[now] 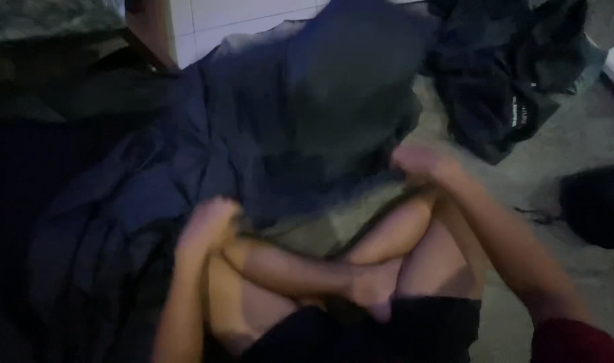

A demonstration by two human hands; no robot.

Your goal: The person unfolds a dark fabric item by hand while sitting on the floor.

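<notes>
Right now both my hands are clenched on the near edge of a big dark blue-grey garment (300,114) that is spread over the floor in front of me. My left hand (209,225) has its fingers curled tight into a bunch of the cloth at the lower left of the spread, and my right hand (421,165) grips the same edge further to the right and a little higher, so the hem runs taut between the two fists. I sit cross-legged on the floor, and my bare legs (360,262) fold under the stretched edge, with one foot tucked near my black shorts (387,329). A red sleeve (576,343) shows at my right upper arm, in the bottom right corner. The garment reaches away from me toward a white tiled wall (239,20) at the top of the view, and its left part lies rumpled in deep folds. Well apart from it, up to the right on the grey concrete floor (576,141), lies a heap of black clothing (508,74). Another dark object (596,205) sits at the right edge, too blurred and shadowed for me to tell what it is. The whole view is dim and smeared, so finer detail is lost
</notes>
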